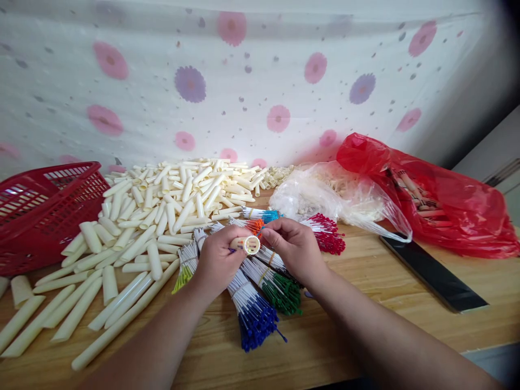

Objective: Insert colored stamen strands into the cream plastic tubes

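Note:
My left hand [221, 257] is closed round a short cream tube [248, 245], its open end facing me. My right hand [293, 245] is pinched at the tube's mouth on a thin stick I can barely make out. Under both hands lie bundles of thin white sticks with coloured tips: blue [255, 317], green [282, 292], red [327, 233], yellow-green [184, 268], orange [254, 223] and light blue [263, 214].
A large heap of cream tubes [162, 206] covers the wooden table [365, 303] at left, longer ones near the front. A red basket [36, 208] stands far left. A clear bag [333, 197], a red bag [439, 200] and a black flat bar [434, 273] lie right.

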Demonstrator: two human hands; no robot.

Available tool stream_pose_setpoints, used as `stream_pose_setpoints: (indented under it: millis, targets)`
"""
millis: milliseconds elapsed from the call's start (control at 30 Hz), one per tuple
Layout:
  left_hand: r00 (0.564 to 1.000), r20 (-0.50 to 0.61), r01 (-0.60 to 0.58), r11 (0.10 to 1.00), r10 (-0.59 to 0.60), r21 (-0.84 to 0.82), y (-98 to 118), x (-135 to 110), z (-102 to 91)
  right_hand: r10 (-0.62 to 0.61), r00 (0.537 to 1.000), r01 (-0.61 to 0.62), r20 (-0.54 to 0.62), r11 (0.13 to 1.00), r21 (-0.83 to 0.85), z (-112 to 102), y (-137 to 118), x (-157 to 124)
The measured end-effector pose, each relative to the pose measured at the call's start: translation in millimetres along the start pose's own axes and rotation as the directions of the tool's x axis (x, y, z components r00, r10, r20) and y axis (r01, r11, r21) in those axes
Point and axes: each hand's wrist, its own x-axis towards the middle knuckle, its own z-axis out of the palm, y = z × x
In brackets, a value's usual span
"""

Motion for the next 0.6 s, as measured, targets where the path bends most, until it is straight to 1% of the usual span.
stream_pose_setpoints:
  millis: [67,133,267,367,433,500,567,600]
  targets:
    - [0.997,-0.022,-0.079,0.996,0.080,0.046,-1.3,-1.5,0.3,-0.025,1.000,0.025,0.014,1.000,-0.017,-0.2,-4.5,-0.4]
    - [0.992,-0.028,-0.117,0.991,0.119,0.070,-2.3,-2.3,0.9,-0.062,0.998,0.063,0.031,0.997,-0.049,-1.0,-9.4,-0.9]
    - [0.992,-0.050,-0.109,0.992,0.113,0.067,-4.1,-2.8,2.4,-0.138,0.990,0.138,0.017,0.975,-0.175,-0.7,-13.8,-1.7]
    - [0.991,-0.060,-0.117,0.992,0.120,0.052,-4.6,-2.7,3.3,-0.253,0.967,0.246,0.022,0.914,-0.322,1.3,-12.9,-1.8]
    - [0.991,-0.061,-0.114,0.993,0.115,0.031,-3.1,-1.9,3.5,-0.360,0.932,0.337,0.034,0.833,-0.439,-0.8,-14.9,-2.1]
    - [0.993,-0.077,-0.089,0.996,0.088,-0.009,-0.5,-0.5,3.0,-0.467,0.884,0.405,0.005,0.761,-0.506,-9.4,-22.6,-4.9]
    - [0.993,-0.101,-0.062,0.997,0.057,-0.055,2.0,1.1,1.6,-0.561,0.825,0.465,-0.074,0.747,-0.476,-24.6,-36.9,-12.6]
    - [0.993,-0.107,-0.056,0.995,0.048,-0.077,2.9,1.7,0.7,-0.595,0.795,0.501,-0.119,0.754,-0.426,-33.7,-45.7,-18.4]
